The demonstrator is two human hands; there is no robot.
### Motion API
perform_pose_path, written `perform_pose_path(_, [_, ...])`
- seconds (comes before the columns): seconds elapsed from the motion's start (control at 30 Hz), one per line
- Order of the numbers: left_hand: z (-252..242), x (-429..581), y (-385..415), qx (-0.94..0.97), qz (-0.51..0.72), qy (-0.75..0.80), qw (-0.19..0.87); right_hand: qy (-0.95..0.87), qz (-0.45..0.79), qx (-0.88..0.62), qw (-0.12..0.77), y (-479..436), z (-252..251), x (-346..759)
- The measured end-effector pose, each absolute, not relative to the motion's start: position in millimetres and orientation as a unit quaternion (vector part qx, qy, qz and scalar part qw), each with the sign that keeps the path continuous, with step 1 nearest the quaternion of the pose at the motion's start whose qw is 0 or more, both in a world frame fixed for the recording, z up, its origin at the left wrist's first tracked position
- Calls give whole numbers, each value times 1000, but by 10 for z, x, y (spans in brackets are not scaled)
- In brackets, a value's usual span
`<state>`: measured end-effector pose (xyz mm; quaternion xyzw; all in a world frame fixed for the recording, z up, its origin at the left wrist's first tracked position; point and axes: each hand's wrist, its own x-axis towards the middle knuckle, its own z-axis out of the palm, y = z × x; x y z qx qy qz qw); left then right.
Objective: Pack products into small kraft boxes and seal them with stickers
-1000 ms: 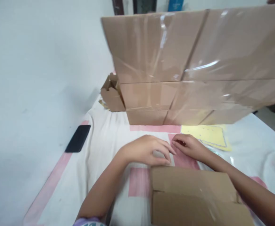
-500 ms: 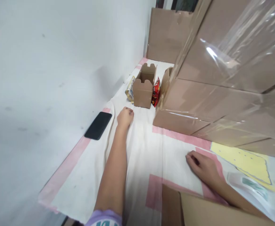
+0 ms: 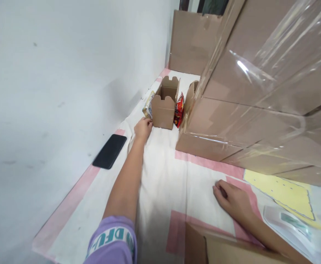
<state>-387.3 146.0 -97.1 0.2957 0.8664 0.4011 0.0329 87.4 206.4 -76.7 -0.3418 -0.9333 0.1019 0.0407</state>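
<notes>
A small open brown cardboard box (image 3: pixel 163 114) stands between a yellow-and-white packet (image 3: pixel 148 105), left, and a shiny red packet (image 3: pixel 179 110), right.

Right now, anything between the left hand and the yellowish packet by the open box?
Nothing visible. The left hand is at the near end of the packet, contact unclear; the open box stands beside, not between.

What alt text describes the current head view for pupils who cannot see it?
A person's left hand reaches toward a small open cardboard box with a pale packet on its left and a red packet on its right. The right hand is curled above a pale cloth. A black phone lies by the wall; taped cardboard stands at right.
</notes>
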Motion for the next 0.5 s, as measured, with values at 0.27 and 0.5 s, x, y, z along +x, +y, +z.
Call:
perform_pose_path(0.27, [-998, -3978, 1389, 226, 584, 779, 24, -934, 98, -335, 76, 2117, -869, 881])
perform_pose_path(0.5, [-363, -3210, 906, 306, 673, 673, 16, -923, 164, -334, 94, 2092, -807, 842])
